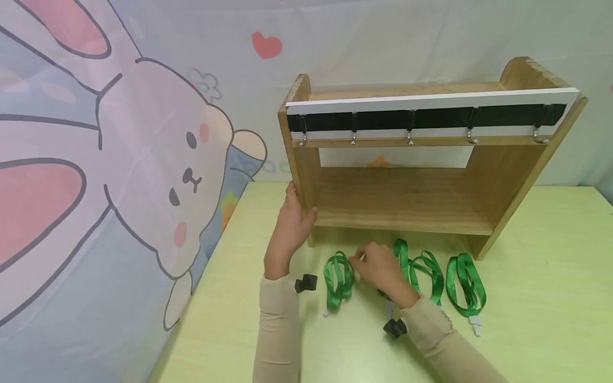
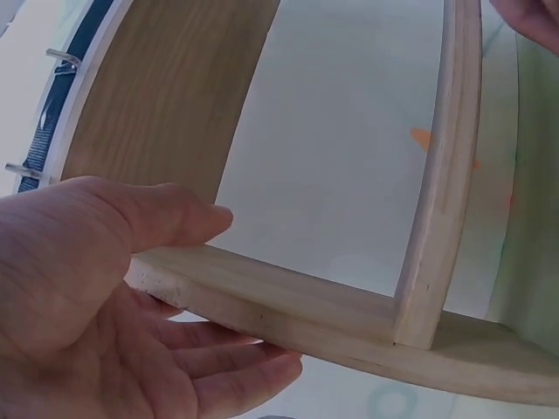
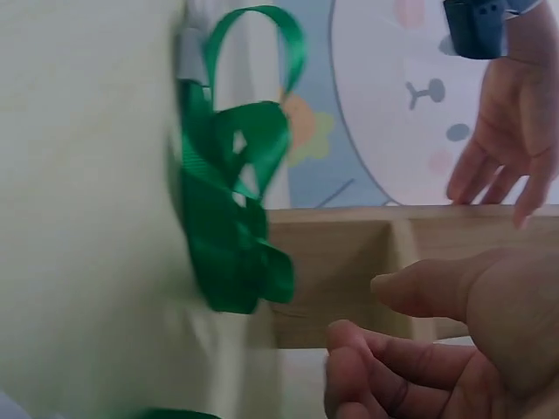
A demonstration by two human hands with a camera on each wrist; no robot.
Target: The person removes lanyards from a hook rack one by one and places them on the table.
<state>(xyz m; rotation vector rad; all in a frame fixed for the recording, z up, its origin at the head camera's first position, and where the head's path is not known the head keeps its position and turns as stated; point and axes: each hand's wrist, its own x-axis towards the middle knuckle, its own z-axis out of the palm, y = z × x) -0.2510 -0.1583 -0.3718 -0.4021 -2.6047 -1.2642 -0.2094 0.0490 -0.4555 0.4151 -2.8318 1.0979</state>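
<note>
The left hand [image 1: 289, 229] holds the left side panel of a wooden shelf rack [image 1: 402, 199]. In the left wrist view its thumb lies on one face of the panel and its fingers on the other. Just right of the leftmost green lanyard [image 1: 335, 299] is the right hand [image 1: 380, 268], low over the table. From the right wrist, its thumb and bent fingers stand apart with nothing between them, and the looped lanyard [image 3: 218, 227] appears beyond the fingertips. The right hand and forearm partly hide another bundle of green lanyards [image 1: 436, 276] in the head view.
Another green lanyard [image 1: 471, 287] with a white clip lies farther right on the pale yellow-green table [image 1: 546, 298]. Several metal hooks [image 1: 409, 141] line the rack's upper front, over a black and white strip. A cloth printed with a rabbit [image 1: 158, 213] hangs behind and to the left.
</note>
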